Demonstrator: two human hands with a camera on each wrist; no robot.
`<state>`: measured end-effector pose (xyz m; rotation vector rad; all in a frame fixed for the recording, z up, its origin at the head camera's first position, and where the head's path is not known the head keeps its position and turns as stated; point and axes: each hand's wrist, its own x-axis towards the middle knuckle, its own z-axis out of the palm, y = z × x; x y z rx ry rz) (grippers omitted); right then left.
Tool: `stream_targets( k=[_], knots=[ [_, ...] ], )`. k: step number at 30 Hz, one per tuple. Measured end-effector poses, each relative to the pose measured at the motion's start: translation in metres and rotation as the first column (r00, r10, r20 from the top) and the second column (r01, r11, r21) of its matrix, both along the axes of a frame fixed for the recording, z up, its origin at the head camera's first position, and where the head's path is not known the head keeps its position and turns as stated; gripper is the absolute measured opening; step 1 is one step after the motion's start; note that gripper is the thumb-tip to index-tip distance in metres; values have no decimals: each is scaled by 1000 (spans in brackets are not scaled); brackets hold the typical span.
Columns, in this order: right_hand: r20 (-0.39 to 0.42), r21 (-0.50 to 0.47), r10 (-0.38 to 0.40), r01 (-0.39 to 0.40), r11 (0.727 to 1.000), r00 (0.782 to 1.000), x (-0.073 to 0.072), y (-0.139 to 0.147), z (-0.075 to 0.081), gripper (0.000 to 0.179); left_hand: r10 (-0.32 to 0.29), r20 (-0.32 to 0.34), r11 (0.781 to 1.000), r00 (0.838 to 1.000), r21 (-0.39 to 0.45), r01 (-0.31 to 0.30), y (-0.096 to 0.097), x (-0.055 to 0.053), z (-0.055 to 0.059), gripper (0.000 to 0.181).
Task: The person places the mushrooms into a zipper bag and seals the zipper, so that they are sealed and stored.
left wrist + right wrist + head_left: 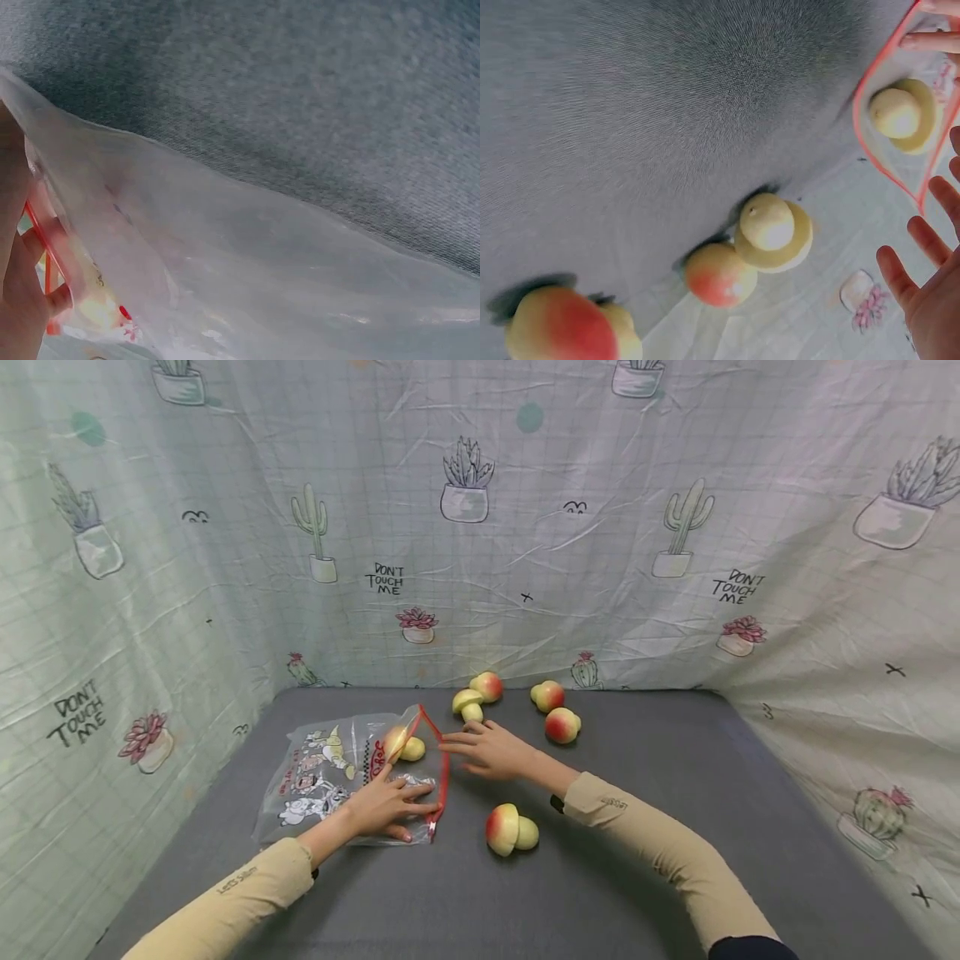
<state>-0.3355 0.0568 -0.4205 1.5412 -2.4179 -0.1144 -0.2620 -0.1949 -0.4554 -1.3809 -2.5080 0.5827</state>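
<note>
A clear zip bag (300, 777) with cartoon prints and a red-edged mouth lies on the left of the grey table, its mouth gaping to the right. Inside sits one toy mushroom (412, 748), yellow with a rounded stem, also seen in the right wrist view. My left hand (386, 806) is at the mouth with spread fingers against the bag's red edge. My right hand (491, 752), fingers extended and holding nothing, hovers beside the mouth's right side, just in front of a yellow toy mushroom (468, 700). Whether its fingertips touch the bag is unclear.
Another toy mushroom (487, 687) lies behind the yellow one. Two red-and-yellow mushrooms (562, 725) lie right of centre at the back, and one more mushroom (504, 830) is nearer the front. A cactus-printed curtain (525, 568) encloses the table's back and sides.
</note>
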Motion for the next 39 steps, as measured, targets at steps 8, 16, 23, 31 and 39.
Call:
stream_targets(
  k=[8,16,23,31,39],
  knots=[
    [24,-82,15,-13,997,1000,24,28,12,48,16,-10,1000,1000,5,-16,0,-1,-2,65],
    [-42,-157,46,-52,986,998,48,49,15,49,13,-29,1000,999,-3,-13,0,1,-1,65],
    [-64,-196,47,-58,979,997,70,65,9,47,0,-45,1000,999,5,1,0,2,-2,65],
    [8,-175,-10,11,985,1000,92,81,1,47,20,-22,1000,1000,9,-20,1,2,-4,65],
    [56,-131,-103,110,985,993,108,94,-8,65,32,-13,999,999,6,-31,1,4,0,65]
  ],
)
